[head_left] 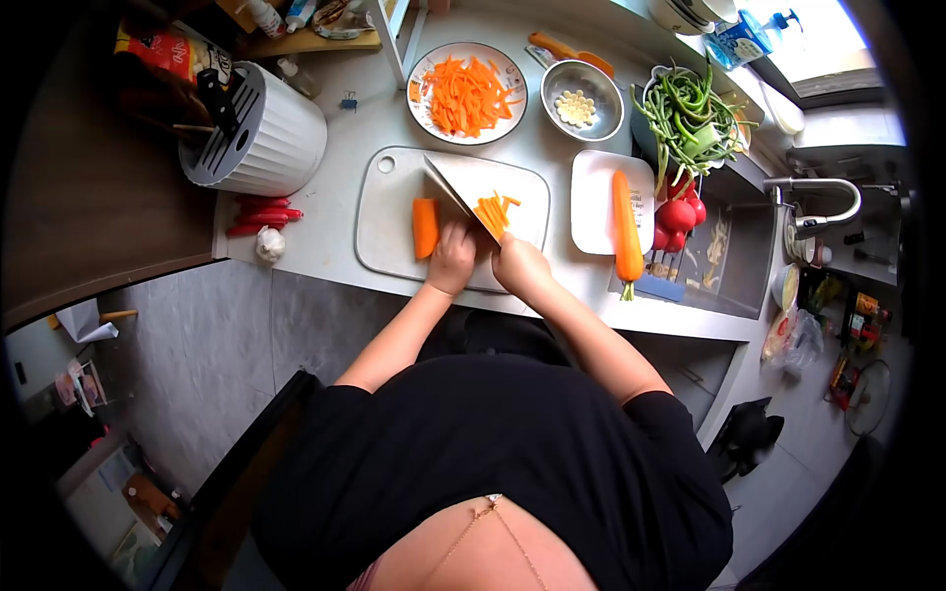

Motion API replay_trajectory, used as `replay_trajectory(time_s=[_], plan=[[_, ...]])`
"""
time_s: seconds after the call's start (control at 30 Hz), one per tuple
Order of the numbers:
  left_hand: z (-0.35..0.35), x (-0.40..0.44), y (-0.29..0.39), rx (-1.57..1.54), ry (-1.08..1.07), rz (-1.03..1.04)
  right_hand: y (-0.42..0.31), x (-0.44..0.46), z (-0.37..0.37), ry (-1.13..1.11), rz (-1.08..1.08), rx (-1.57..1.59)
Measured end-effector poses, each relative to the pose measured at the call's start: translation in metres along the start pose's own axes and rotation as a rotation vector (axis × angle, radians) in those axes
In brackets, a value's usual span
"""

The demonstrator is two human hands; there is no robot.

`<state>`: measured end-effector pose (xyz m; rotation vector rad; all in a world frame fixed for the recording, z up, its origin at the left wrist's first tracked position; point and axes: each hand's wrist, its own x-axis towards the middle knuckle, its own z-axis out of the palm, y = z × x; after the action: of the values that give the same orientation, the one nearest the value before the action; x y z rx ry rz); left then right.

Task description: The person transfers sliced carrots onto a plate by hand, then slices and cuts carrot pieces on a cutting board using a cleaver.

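Note:
My right hand (520,266) is closed around the handle end of a kitchen knife (455,191), its blade slanting up and left across the white cutting board (379,222). Carrot strips (493,214) lie just right of the blade. On the blade's other side, my left hand (452,260) rests on the board with curled fingers; whatever is under the fingertips is hidden. Close to those fingers, on their left, lies a cut carrot chunk (425,229). A whole peeled carrot (627,227) lies across a white tray (586,217) to the right.
Behind the board stand a plate (418,110) of shredded carrot and a metal bowl (613,116) of garlic cloves. Green beans (690,108) and red radishes (677,215) are near the sink (739,256). At left are a white knife block (286,128), red chillies (264,212) and a garlic bulb (270,244).

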<state>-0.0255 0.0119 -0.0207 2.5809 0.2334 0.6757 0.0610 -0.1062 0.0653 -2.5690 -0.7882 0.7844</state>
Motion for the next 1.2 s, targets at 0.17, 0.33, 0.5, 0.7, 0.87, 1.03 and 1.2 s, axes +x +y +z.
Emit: replay_trajectory(time_s=[0.17, 0.33, 0.5, 0.7, 0.87, 1.03, 1.2], plan=[[-0.009, 0.006, 0.007, -0.054, -0.02, -0.032, -0.012, 0.016, -0.006, 0.007, -0.041, 0.045], [-0.032, -0.012, 0.021, -0.134, -0.024, -0.205, 0.021, -0.023, -0.043, 0.145, -0.029, 0.212], [-0.031, -0.006, 0.026, -0.203, -0.064, -0.321, 0.064, -0.032, -0.054, 0.147, 0.111, 0.296], [-0.001, 0.024, 0.027, -0.017, -0.085, -0.333, 0.087, -0.025, -0.04, -0.087, 0.378, 0.705], [0.012, 0.037, 0.027, 0.042, -0.078, -0.313, 0.068, -0.036, -0.017, -0.385, 0.383, 1.052], [0.017, 0.039, 0.03, 0.023, -0.063, -0.299, 0.042, -0.031, 0.023, -0.479, 0.302, 1.195], [0.008, 0.054, 0.03, -0.135, 0.016, -0.297, 0.024, -0.028, 0.008, -0.431, 0.296, 1.237]])
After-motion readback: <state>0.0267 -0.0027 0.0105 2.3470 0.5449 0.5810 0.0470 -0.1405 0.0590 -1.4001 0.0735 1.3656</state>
